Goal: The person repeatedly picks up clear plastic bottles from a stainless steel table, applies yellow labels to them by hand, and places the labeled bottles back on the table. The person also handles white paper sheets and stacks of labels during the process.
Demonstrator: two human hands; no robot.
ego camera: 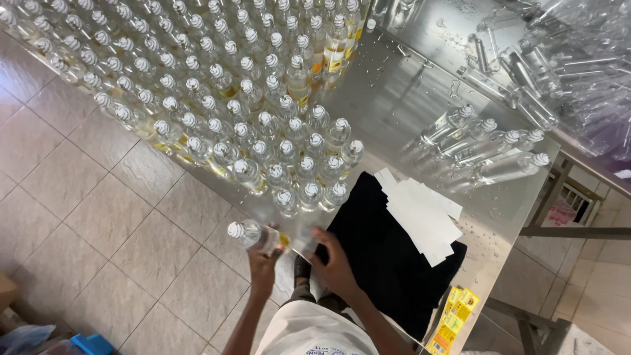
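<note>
Both hands — one clear bottle (253,235)

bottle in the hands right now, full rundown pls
The bottle is small, clear and looks like glass or plastic, closed with a cap wrapped in a clear, white-striped seal. It lies roughly on its side, cap pointing left, above the table's near edge beside the black cloth. A yellow label shows near its base. The left hand grips it from below; the right hand touches its base end. Contents look clear; fill level cannot be told.
</note>
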